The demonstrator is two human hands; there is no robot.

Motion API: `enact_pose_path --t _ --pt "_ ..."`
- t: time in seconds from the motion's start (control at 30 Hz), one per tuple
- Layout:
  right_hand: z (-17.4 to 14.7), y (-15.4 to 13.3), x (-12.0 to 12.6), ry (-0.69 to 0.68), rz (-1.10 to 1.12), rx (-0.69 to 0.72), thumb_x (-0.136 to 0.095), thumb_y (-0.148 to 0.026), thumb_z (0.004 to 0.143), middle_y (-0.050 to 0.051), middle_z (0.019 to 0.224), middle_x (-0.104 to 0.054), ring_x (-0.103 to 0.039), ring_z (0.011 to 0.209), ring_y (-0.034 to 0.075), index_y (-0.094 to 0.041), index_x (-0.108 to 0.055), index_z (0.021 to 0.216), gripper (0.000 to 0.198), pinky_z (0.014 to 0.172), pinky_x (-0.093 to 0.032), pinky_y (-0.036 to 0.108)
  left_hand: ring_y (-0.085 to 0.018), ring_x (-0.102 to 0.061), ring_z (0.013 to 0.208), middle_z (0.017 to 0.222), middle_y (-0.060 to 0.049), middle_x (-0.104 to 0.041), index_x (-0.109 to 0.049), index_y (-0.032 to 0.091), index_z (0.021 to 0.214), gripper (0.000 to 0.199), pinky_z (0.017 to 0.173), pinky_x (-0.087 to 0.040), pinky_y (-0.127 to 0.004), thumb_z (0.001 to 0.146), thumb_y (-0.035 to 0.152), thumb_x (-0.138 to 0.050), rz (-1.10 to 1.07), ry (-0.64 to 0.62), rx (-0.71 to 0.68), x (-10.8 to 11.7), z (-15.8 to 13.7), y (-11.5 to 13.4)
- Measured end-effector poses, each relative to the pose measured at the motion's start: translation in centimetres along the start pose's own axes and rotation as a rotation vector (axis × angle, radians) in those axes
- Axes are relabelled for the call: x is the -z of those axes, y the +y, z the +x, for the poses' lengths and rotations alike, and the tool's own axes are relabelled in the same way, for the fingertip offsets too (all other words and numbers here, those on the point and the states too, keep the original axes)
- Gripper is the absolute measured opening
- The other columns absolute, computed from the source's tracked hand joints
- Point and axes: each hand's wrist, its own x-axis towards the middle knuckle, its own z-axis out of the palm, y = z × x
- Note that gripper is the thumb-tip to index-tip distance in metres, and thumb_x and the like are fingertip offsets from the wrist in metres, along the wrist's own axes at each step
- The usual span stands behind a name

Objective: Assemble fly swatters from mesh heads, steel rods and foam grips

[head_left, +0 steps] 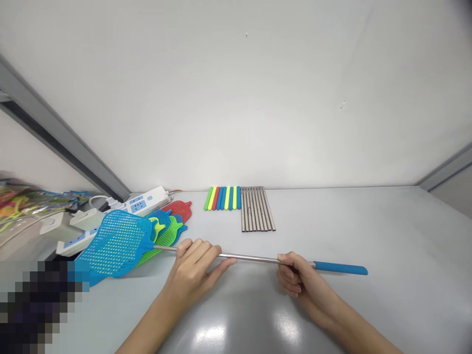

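Note:
A blue fly swatter (pixel 120 243) stretches across the front of the table, its mesh head on the left, a thin metal telescopic rod in the middle and a blue handle (pixel 341 268) on the right. My left hand (pixel 197 268) is closed over the rod from above, nearer the head, with the thumb along its lower side. Near the handle, my right hand (pixel 300 280) wraps round the thicker part of the rod, fingers curled under and thumb on top. Other swatter heads in green (pixel 170 233) and red (pixel 182 210) lie behind the blue one, partly covered.
Toward the back wall lie a row of coloured handle sleeves (pixel 223 198) and a row of metal tubes (pixel 257 210). A white power strip (pixel 149 200) with plugs (pixel 86 220) sits at the left, beside plastic-wrapped items (pixel 22 201). A pixelated patch covers the lower left corner.

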Motion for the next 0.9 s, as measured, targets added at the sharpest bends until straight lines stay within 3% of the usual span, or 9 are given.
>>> enact_pose_path --t 0.43,0.9 --pt "0.4 -1.4 0.8 -0.023 -0.111 0.039 -0.044 -0.027 0.075 -0.006 0.046 -0.017 -0.013 0.044 0.007 -0.017 -0.029 0.046 0.034 0.044 -0.014 0.024 -0.010 -0.043 0.055 0.057 0.004 -0.049 -0.049 0.019 0.068 0.012 0.066 -0.028 -0.029 0.073 0.027 -0.056 -0.002 -0.016 0.053 0.0 0.2 -0.9" --pt "0.7 -2.2 1.7 -0.029 -0.160 0.070 -0.044 -0.028 0.075 -0.006 0.045 -0.015 -0.014 0.043 0.007 -0.018 -0.027 0.046 0.035 0.045 -0.013 0.025 -0.011 -0.041 0.054 0.053 0.003 -0.047 -0.050 0.019 0.068 0.013 0.065 -0.026 -0.029 0.079 0.027 -0.049 0.088 -0.031 0.006 0.2 0.2 -1.7"
